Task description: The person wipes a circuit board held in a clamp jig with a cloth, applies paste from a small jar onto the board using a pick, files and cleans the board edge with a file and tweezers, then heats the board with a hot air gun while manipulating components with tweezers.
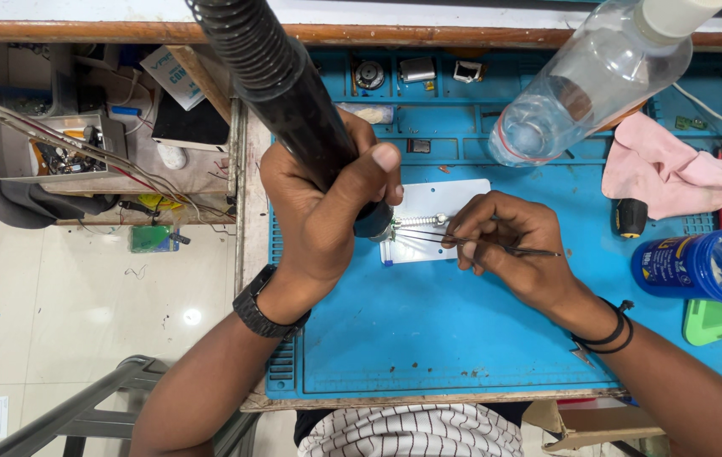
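Gripping a thick black hot-air wand [280, 80] in a full fist, the left hand [327, 207] is aiming the wand's nozzle down at a small white board [428, 222] lying on the blue work mat [428, 338]. A black watch [266, 311] is sitting on that wrist. The right hand [517, 245] is pinching thin dark tweezers [462, 241] between thumb and fingers, tips reaching left to the board's left side, right under the nozzle. A short silver spring-like part [420, 220] is lying on the board just beside the tweezer tips. Black bands [610, 334] are circling the right wrist.

Head view, rest of the counter: a clear plastic bottle [581, 85] is looming tilted at upper right, close to the camera. A pink cloth [674, 173] is lying crumpled right of the board, with a small black and yellow handle [629, 217] just below it. A blue jar [703, 267] is lying on its side near the right edge, a green piece [720, 322] just under it. Left of the mat, a lower shelf is holding a grey tray of parts [48, 148] and loose wires.
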{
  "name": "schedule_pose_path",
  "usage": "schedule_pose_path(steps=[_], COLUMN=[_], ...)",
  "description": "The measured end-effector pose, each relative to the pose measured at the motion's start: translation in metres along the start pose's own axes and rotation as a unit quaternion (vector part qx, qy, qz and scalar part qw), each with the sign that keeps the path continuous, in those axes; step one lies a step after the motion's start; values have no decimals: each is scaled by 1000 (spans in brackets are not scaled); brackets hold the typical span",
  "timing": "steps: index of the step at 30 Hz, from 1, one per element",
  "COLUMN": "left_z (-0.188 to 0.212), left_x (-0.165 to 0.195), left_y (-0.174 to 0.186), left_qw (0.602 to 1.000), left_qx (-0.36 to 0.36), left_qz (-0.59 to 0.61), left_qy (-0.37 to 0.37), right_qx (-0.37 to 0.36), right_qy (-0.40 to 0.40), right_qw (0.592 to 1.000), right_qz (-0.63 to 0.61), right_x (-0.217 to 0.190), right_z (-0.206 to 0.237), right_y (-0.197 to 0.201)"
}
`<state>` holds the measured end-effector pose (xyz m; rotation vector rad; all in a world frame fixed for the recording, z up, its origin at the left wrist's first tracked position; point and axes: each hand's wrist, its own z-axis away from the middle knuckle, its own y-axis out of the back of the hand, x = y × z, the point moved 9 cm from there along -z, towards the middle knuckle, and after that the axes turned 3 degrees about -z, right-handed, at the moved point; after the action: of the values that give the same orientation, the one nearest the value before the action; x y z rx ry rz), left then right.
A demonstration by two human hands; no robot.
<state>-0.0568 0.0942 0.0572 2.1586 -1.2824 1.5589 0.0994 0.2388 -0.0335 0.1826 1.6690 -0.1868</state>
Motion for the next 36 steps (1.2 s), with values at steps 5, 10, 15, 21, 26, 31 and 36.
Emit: schedule_pose_path(steps=[5,10,15,21,26,31,36], left_z=[0,0,0,0,0,1,1], left_x=[0,-1,0,0,1,1,1], left_y=[0,0,-1,0,-1,0,0], left_qw=[1000,1000,1000,1000,1000,1000,1000], left_qx=[-3,0,-5,-3,-4,-6,-6], left_qz=[2,5,-1,-4,-9,-10,-12], left_qy=[-2,5,0,0,0,5,4], right_qx=[3,-11,-10,-3,-1,-1,-3], right_qy=[-2,11,11,1,-2,-3,4], right_qw=[1000,1000,1000,1000,1000,1000,1000], right_qz=[0,-24,-13,-6,-5,-5,-9], right_x=[0,-3,-3,-2,-2,-2,-4], right_z=[1,1,0,-1,-1,0,1], right_y=[2,-1,-4,-4,-4,-3,-2])
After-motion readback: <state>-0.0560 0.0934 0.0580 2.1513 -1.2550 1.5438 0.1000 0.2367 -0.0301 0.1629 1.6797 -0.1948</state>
